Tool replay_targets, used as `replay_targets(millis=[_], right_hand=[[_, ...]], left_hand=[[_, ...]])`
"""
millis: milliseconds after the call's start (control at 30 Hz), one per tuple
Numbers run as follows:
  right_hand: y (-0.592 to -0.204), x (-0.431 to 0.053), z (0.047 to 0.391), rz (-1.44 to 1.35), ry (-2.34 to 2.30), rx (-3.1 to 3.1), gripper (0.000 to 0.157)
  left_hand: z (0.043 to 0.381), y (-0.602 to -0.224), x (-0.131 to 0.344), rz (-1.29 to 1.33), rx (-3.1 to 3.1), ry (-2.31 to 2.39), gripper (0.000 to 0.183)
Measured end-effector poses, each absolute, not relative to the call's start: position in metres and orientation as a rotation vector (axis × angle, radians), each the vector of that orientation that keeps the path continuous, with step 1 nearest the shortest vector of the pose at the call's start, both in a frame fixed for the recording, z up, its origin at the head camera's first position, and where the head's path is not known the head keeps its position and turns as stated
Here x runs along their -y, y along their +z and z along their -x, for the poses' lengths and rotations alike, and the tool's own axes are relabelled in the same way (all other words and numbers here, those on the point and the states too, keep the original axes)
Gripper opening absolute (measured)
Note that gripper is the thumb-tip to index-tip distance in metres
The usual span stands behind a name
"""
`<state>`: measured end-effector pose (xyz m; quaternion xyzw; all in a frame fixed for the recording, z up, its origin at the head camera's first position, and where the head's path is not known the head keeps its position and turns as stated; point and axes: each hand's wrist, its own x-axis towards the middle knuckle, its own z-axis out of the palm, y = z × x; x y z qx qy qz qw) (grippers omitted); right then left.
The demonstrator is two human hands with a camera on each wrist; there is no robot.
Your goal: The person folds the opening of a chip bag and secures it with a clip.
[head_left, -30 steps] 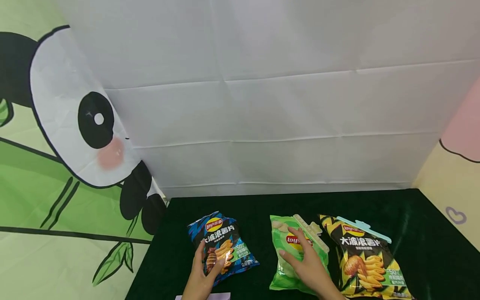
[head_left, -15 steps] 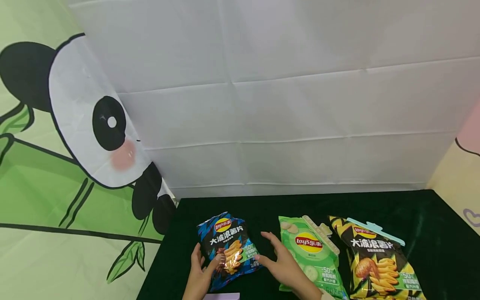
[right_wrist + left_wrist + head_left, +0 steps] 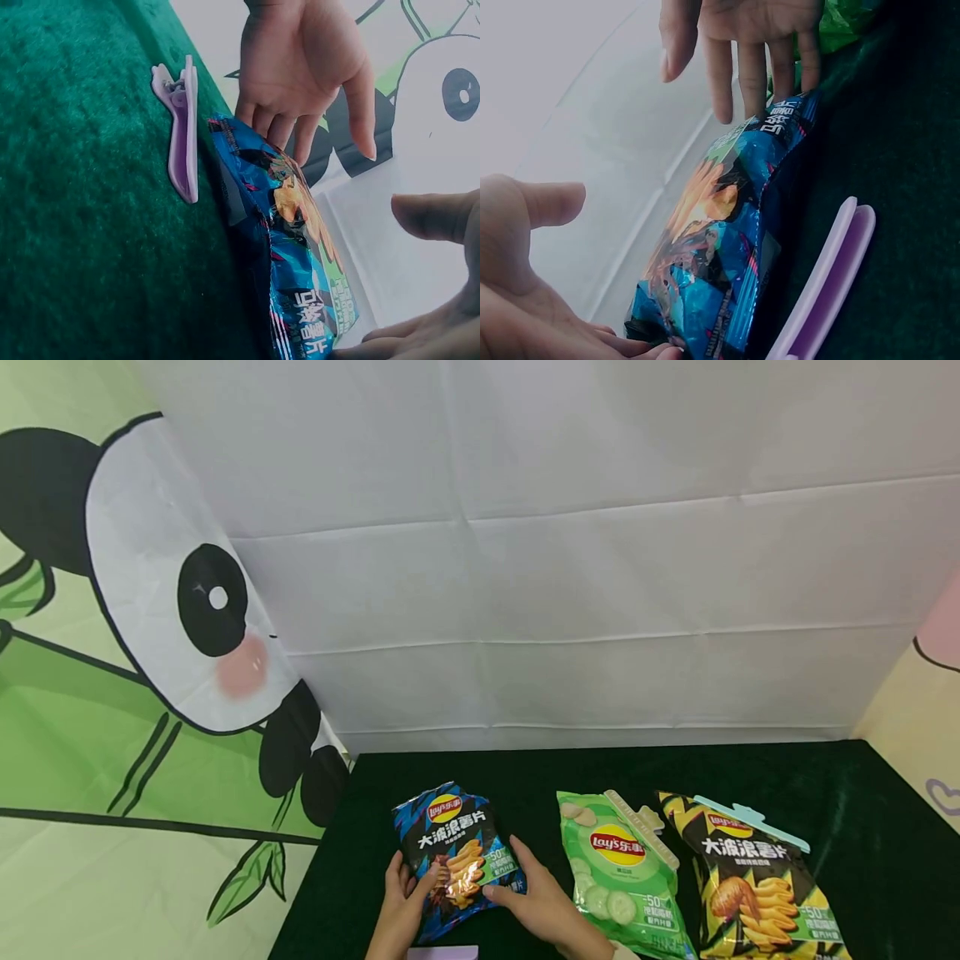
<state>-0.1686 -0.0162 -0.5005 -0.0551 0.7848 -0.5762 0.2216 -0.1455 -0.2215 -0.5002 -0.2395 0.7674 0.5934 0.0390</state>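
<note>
A blue bag of potato chips (image 3: 457,847) lies on the dark green cloth between both hands. My left hand (image 3: 400,906) is at its left edge, with fingertips touching the side and the thumb lifted clear, as the left wrist view shows. At the opposite edge is my right hand (image 3: 542,906), fingers extended against the bag and thumb raised away from it. Neither thumb presses on the bag. Beside the bag's near end lies a lilac bag clip (image 3: 182,142), its long jaws pointing along the cloth; only part of it shows in the head view.
To the right lies a green chip bag (image 3: 600,860) with a cream clip (image 3: 643,831) along its upper right edge. Beyond it is a black-and-yellow chip bag (image 3: 757,893) with a light blue clip (image 3: 753,822). A white sheet (image 3: 562,610) hangs behind the table.
My right hand has moved left, from over the green bag to the blue bag's right edge. My left hand stays at the blue bag's left side. The head view has shifted slightly.
</note>
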Motion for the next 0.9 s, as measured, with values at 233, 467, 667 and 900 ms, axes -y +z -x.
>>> replay_targets(millis=[233,467,667,900], right_hand=[[-0.51,0.016,0.174,0.109,-1.532,-2.13,0.08],[-0.512,0.017,0.173,0.095,-1.572,-2.103,0.082],[-0.508,0.013,0.169,0.144,-1.616,-2.09,0.08],[-0.502,0.013,0.165,0.155,-1.643,-2.108,0.08]], left_hand=[[0.146,-0.504,0.219,0.746,-2.364,1.765,0.101],[0.149,-0.503,0.219,0.754,-2.326,1.747,0.103],[0.145,-0.502,0.215,0.698,-2.354,1.77,0.101],[0.142,-0.497,0.21,0.671,-2.375,1.754,0.104]])
